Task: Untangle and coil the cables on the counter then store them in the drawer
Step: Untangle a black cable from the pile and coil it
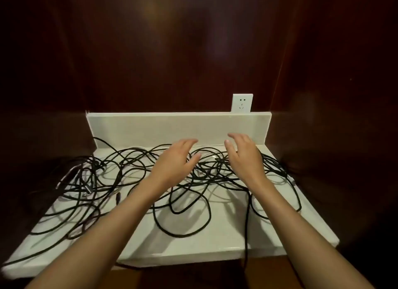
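Now | cables (189,181) tangled, sprawling left-right across table (215,241) | left hand (172,163), right hand (245,159) released, above tangle near back edge

Both arms stretched fwd, left hand (175,161) & right hand (244,157) — fingers relaxed, empty

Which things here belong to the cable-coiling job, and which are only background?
Belongs to the job:
- tangled black cables
- white counter they lie on
- left hand and right hand, both open above the tangle, holding nothing

Just there:
- wall socket
- white backsplash
- dark wood wall

No drawer is in view.
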The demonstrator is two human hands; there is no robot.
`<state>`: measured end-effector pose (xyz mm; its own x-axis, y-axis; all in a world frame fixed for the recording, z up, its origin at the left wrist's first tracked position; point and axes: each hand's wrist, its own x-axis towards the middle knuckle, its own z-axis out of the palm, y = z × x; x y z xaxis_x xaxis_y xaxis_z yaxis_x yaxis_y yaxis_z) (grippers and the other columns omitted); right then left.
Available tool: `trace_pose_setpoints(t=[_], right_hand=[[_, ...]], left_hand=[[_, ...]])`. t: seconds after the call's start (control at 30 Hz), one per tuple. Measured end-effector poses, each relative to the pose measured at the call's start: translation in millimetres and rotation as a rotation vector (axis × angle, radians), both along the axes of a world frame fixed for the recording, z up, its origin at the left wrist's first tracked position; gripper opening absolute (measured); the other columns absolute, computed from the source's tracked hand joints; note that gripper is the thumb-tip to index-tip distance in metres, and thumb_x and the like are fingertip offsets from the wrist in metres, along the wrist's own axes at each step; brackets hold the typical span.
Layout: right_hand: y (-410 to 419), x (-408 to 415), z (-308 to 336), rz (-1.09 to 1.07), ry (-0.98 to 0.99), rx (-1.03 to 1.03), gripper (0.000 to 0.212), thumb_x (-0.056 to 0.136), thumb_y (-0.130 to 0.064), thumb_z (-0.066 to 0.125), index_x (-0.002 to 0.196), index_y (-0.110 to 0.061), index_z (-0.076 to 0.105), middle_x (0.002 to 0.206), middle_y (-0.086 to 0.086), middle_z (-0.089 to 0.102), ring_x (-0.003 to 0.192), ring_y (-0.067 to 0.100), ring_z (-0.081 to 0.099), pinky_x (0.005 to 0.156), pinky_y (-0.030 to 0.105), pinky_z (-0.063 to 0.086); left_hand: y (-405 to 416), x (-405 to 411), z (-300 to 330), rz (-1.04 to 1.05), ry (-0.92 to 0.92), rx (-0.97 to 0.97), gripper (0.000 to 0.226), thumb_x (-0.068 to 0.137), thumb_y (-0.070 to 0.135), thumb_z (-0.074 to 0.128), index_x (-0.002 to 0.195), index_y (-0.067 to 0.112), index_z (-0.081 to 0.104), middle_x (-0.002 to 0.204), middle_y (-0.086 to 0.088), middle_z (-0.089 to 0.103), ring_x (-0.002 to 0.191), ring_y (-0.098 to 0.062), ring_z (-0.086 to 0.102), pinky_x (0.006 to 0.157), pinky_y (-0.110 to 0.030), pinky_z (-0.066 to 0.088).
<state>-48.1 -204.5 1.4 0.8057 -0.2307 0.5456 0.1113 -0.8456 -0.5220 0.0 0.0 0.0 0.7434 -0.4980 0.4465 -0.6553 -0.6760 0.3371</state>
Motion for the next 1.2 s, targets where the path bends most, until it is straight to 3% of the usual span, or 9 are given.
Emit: trace_pose_setpoints(t=[0.3, 0.5, 0.57, 0.67, 0.8, 0.93, 1.03, 1.1, 1.2], right_hand=[[-52.5, 20.6, -66.5, 0.009, 0.334, 0.034, 0.033, 0.095, -0.035, 0.060, 0.116, -0.012, 0.070, 0.117, 0.006, 0.071, 0.110, 0.024, 0.063, 0.095, 0.037, 0.049], [-61.4, 19.5, -80.0, 0.145, 0.404, 0.124, 0.022, 0.088, -0.055, 0.058, 0.088, -0.039, 0.072, 0.078, -0.014, 0.069, 0.077, 0.006, 0.063, 0.076, 0.034, 0.051], [-65.3, 19.5, -83.7, 0.167, 0.441, 0.088, 0.019, 0.084, -0.053, 0.066, 0.093, -0.037, 0.073, 0.082, -0.019, 0.068, 0.078, 0.000, 0.059, 0.077, 0.031, 0.050], [-70.9, 20.9, -88.1, 0.258, 0.399, 0.078, 0.033, 0.091, -0.037, 0.065, 0.060, -0.032, 0.058, 0.059, -0.013, 0.053, 0.061, 0.003, 0.047, 0.065, 0.035, 0.041], [-74.9, 21.9, -90.3, 0.201, 0.150, 0.093, 0.025, 0.096, -0.037, 0.055, 0.100, -0.024, 0.077, 0.092, -0.008, 0.071, 0.090, 0.014, 0.058, 0.087, 0.036, 0.045], [-72.6, 19.2, -73.3, 0.260, 0.033, 0.186, 0.036, 0.094, -0.047, 0.046, 0.117, -0.035, 0.071, 0.082, -0.011, 0.071, 0.076, 0.011, 0.062, 0.073, 0.036, 0.050], [-70.3, 13.7, -64.0, 0.358, 0.055, 0.214, 0.036, 0.092, -0.048, 0.051, 0.118, -0.032, 0.070, 0.082, -0.005, 0.074, 0.072, 0.014, 0.064, 0.072, 0.036, 0.051], [-70.1, 10.9, -63.5, 0.413, 0.083, 0.204, 0.039, 0.091, -0.048, 0.053, 0.111, -0.020, 0.070, 0.081, 0.007, 0.073, 0.075, 0.023, 0.066, 0.072, 0.042, 0.051], [-70.8, 6.8, -60.3, 0.433, 0.126, 0.215, 0.034, 0.090, -0.051, 0.053, 0.110, -0.028, 0.068, 0.086, 0.011, 0.072, 0.081, 0.027, 0.066, 0.075, 0.041, 0.051]], left_hand=[[-58.6, 25.1, -59.9, -0.094, 0.299, -0.039, 0.045, 0.107, 0.030, 0.043, 0.150, 0.016, 0.044, 0.152, -0.004, 0.049, 0.141, -0.016, 0.042, 0.112, -0.025, 0.028], [-80.4, 38.4, -89.5, -0.063, 0.364, -0.029, 0.048, 0.108, 0.034, 0.040, 0.153, 0.016, 0.040, 0.154, -0.004, 0.046, 0.144, -0.017, 0.038, 0.113, -0.022, 0.023], [-83.0, 41.0, -96.2, -0.007, 0.335, -0.005, 0.043, 0.108, 0.036, 0.037, 0.146, 0.020, 0.050, 0.146, -0.004, 0.056, 0.137, -0.019, 0.046, 0.111, -0.032, 0.028], [-87.3, 39.7, -94.7, 0.052, 0.289, -0.027, 0.037, 0.109, 0.035, 0.033, 0.124, 0.022, 0.064, 0.119, 0.001, 0.070, 0.117, -0.019, 0.059, 0.091, -0.034, 0.026], [-97.7, 37.9, -82.5, 0.025, 0.309, -0.223, 0.049, 0.106, 0.044, 0.027, 0.125, 0.021, 0.065, 0.118, 0.003, 0.067, 0.116, -0.015, 0.057, 0.100, -0.035, 0.031], [-117.3, 39.0, -61.3, -0.141, 0.840, -0.667, 0.068, 0.102, 0.062, 0.020, 0.125, 0.018, 0.066, 0.116, 0.002, 0.074, 0.120, -0.015, 0.063, 0.108, -0.038, 0.038], [-123.3, 35.9, -34.7, -0.240, 1.049, -1.024, 0.049, 0.110, 0.036, 0.029, 0.125, 0.002, 0.061, 0.103, -0.012, 0.076, 0.103, -0.025, 0.072, 0.098, -0.039, 0.049], [-123.2, 34.1, -18.6, -0.245, 1.001, -1.169, 0.033, 0.109, 0.018, 0.037, 0.118, -0.004, 0.060, 0.097, -0.012, 0.071, 0.089, -0.023, 0.073, 0.090, -0.036, 0.054], [-117.9, 34.9, 5.0, -0.268, 0.957, -1.328, 0.023, 0.108, 0.009, 0.037, 0.111, 0.003, 0.059, 0.067, 0.001, 0.054, 0.060, -0.013, 0.061, 0.074, -0.030, 0.056]])
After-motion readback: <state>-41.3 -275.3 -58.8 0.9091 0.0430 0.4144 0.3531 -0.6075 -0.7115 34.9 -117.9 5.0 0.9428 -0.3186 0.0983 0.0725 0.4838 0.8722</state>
